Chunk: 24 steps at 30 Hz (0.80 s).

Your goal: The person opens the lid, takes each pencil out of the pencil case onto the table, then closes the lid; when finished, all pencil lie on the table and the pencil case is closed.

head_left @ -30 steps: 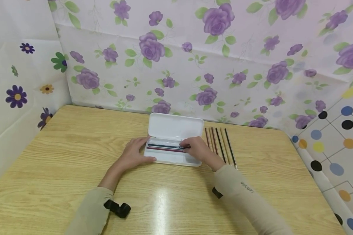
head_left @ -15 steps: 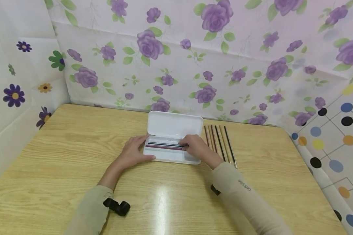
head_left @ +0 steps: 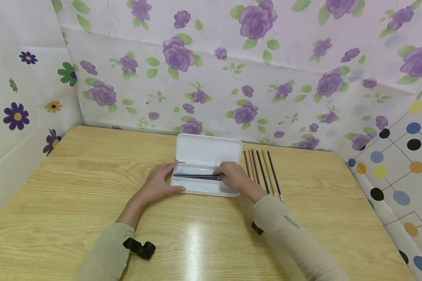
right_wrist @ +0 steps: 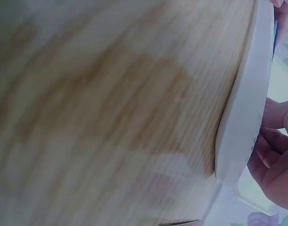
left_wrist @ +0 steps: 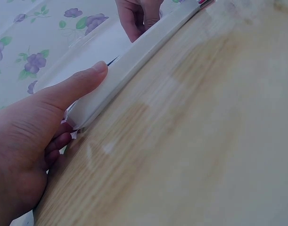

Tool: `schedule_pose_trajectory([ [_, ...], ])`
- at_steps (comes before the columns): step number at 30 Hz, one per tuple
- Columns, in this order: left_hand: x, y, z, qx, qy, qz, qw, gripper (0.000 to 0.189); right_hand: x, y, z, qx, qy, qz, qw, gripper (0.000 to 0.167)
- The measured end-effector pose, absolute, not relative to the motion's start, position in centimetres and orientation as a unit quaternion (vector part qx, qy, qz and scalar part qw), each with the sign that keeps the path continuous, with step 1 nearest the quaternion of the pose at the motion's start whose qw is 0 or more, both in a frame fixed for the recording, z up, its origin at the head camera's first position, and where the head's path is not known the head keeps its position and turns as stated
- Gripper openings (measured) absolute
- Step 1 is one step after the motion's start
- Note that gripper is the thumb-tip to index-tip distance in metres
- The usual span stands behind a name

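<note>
A white pencil case (head_left: 201, 190) lies on the table with its lid (head_left: 209, 149) raised at the back. My left hand (head_left: 158, 179) holds the left end of the case. In the left wrist view, its thumb (left_wrist: 82, 84) lies over the front rim and the fingers bend round the end. Inside the case are a dark pencil (head_left: 193, 175) and a dark red pencil (head_left: 207, 178), lying close together and partly crossing. My right hand (head_left: 235, 177) reaches into the right part and pinches the right end of the dark pencil. Its fingertips are partly hidden.
Several pencils (head_left: 263, 171), brown, black and tan, lie side by side to the right of the case, partly behind my right wrist. The wooden table (head_left: 197, 230) meets a flowered cloth (head_left: 211, 78) at the back.
The dark pencil has shifted towards the front of the case and now lies against or over the red one. Both hands have stayed nearly in place.
</note>
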State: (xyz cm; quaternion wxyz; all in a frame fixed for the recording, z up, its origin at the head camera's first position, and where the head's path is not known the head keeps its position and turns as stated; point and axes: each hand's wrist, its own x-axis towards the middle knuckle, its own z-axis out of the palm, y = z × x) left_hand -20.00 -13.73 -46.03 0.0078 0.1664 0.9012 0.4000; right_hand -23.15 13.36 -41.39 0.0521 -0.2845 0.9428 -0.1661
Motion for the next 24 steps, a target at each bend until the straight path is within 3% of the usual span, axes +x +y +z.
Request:
schedule_pose_trajectory([
  [13, -19.8, -13.6, -45.8, 0.167, 0.901, 0.402, 0.006, 0.094, -23.0, 13.2, -40.4, -0.291, 0.931, -0.218, -0.033, 0.013],
  [24, -19.9, -13.6, -45.9, 0.166, 0.901, 0.401, 0.007, 0.095, -22.9, 14.2, -39.6, -0.238, 0.929, -0.281, -0.045, 0.011],
])
